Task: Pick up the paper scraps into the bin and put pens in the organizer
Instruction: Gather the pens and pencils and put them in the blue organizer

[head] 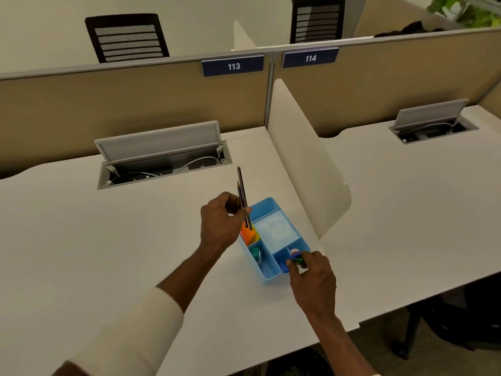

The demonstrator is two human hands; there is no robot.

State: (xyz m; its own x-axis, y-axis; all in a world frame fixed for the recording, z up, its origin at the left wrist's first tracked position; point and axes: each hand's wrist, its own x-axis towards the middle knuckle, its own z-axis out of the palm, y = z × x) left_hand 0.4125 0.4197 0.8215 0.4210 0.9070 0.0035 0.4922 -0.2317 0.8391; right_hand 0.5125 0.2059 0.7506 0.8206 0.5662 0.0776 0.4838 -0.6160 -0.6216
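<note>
Left hand (221,226) around pencils (243,196)

Left hand (221,226) gripping pencils (243,196) over blue organizer (273,275), white desk (108,240)

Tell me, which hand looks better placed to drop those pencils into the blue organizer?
Left, probably. The left hand grips the two pencils upright, their lower ends dipping into the blue organizer at its left compartment. The right hand is at the near right corner, pinching a small green item.
</note>
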